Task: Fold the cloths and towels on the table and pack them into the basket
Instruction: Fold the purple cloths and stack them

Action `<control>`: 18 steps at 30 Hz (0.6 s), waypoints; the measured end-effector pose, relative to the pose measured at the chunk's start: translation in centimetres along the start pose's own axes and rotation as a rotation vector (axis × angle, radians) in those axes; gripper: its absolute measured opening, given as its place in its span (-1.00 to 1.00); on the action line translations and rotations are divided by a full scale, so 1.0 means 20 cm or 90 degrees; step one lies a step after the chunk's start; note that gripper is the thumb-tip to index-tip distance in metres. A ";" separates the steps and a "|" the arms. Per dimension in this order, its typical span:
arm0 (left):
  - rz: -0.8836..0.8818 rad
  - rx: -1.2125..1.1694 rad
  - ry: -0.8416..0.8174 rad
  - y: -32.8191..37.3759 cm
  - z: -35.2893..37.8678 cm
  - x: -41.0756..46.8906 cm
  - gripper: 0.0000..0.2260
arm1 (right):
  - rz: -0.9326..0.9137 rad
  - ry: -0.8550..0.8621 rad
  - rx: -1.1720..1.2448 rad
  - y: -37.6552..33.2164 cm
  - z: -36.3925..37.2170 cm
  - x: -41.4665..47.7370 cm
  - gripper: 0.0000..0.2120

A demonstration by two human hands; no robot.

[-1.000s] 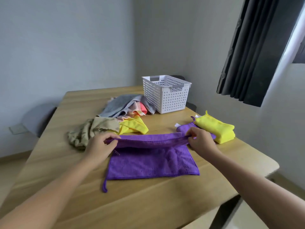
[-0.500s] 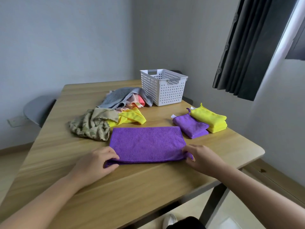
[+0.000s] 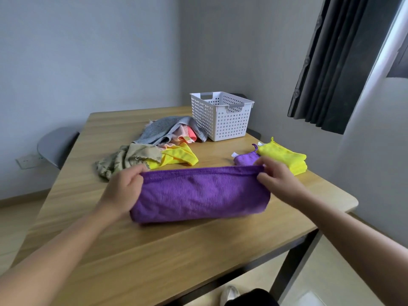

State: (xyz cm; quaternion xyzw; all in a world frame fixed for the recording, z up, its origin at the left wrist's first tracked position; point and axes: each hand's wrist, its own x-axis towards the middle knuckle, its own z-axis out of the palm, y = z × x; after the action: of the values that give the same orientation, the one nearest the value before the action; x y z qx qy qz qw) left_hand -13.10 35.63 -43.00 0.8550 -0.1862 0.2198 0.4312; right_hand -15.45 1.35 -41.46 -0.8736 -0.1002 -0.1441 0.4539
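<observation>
A purple cloth (image 3: 202,193) is held up off the wooden table (image 3: 176,250), folded over, its lower fold resting on the wood. My left hand (image 3: 123,188) grips its upper left corner and my right hand (image 3: 276,177) grips its upper right corner. Behind my right hand lie a small folded purple cloth (image 3: 245,159) and a folded yellow cloth (image 3: 284,159). A loose heap sits at the back left: a grey towel (image 3: 163,130), pink cloths (image 3: 187,136), a yellow cloth (image 3: 176,159) and a beige patterned cloth (image 3: 125,161). The white perforated basket (image 3: 220,117) stands at the far edge.
A grey chair (image 3: 55,144) stands left of the table, by a wall socket (image 3: 26,161). Dark curtains (image 3: 335,62) hang at the right. The table's right corner (image 3: 351,202) is near my right forearm. A shoe (image 3: 229,293) shows below the front edge.
The purple cloth was folded in half toward me and pressed flat; now both hands have lifted its near edge up and away, folding it over again.
</observation>
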 end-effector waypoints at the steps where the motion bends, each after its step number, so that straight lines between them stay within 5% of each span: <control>1: -0.022 -0.032 -0.012 0.01 -0.02 0.03 -0.82 | 0.022 -0.002 0.082 -0.03 -0.01 0.01 -0.84; 5: -0.070 0.015 -0.116 -0.03 -0.02 0.10 -0.68 | 0.120 -0.024 0.106 -0.02 0.00 0.04 -0.73; 10: -0.140 0.190 -0.326 -0.25 0.12 0.03 -0.84 | 0.130 -0.095 -0.163 0.20 0.15 -0.01 -0.67; 13: -0.101 0.248 -0.289 -0.30 0.16 -0.01 -0.76 | 0.007 -0.128 -0.353 0.25 0.20 -0.02 -0.60; 18: -0.025 0.265 -0.265 -0.28 0.14 0.02 -0.82 | -0.057 -0.173 -0.412 0.26 0.21 0.06 -0.85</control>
State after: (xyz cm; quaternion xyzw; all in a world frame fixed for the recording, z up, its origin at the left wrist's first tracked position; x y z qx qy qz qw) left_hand -9.29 36.40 -48.05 0.9552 -0.2051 0.0650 0.2031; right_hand -12.08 1.85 -47.37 -0.9782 -0.1468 -0.0704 0.1292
